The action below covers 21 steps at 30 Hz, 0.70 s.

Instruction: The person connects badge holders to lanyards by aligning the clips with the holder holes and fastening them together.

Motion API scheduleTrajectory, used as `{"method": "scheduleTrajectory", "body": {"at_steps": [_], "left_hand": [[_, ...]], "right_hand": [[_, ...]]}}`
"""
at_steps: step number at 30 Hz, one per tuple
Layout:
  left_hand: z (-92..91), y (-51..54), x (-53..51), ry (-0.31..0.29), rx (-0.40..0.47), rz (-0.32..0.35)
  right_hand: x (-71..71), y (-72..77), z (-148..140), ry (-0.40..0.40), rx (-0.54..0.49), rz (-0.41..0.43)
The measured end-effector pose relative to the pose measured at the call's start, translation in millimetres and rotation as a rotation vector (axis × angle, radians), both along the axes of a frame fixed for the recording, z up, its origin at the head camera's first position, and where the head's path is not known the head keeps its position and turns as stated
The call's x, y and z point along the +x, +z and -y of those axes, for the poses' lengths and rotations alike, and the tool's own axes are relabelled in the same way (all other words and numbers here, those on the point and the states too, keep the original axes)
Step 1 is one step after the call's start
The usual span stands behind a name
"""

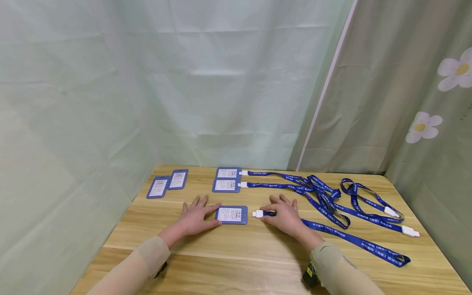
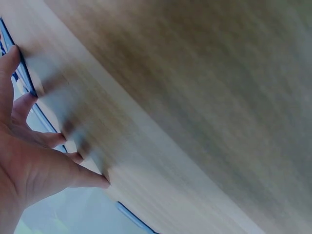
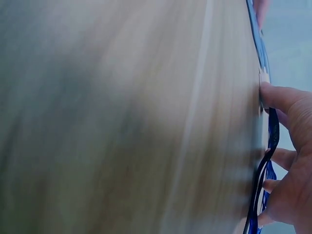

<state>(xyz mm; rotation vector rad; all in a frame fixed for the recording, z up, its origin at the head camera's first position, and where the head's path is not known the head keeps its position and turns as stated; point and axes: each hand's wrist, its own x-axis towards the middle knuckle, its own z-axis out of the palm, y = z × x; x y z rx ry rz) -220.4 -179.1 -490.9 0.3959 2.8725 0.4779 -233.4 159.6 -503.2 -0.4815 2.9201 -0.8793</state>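
Observation:
A blue badge holder (image 1: pixel 231 214) with a white printed card lies flat on the table, its slotted end facing right. My left hand (image 1: pixel 195 219) rests at its left end, thumb and index finger touching the two left corners, the other fingers spread on the wood. In the left wrist view, the left hand (image 2: pixel 34 156) has its thumb on the holder's edge. My right hand (image 1: pixel 285 216) pinches a blue lanyard by its white clip (image 1: pixel 259 214), just right of the holder and apart from it. The lanyard's strap (image 1: pixel 354 238) runs rightward from under that hand.
Behind are two badge holders (image 1: pixel 226 186) joined to lanyard clips (image 1: pixel 243 184). Two loose holders (image 1: pixel 178 179) lie at the back left. More blue lanyards (image 1: pixel 368 215) with white clips (image 1: pixel 410 231) tangle at the right. Curtains (image 1: pixel 228 94) stand along the table's far edge.

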Motion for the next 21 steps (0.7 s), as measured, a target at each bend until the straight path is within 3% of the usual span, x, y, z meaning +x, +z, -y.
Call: {"method": "scheduleTrajectory", "body": {"at_steps": [21], "left_hand": [[-0.8, 0.0, 0.3, -0.003, -0.004, -0.01]], "right_hand": [[0.2, -3.0, 12.0, -0.051, -0.003, -0.047]]}}
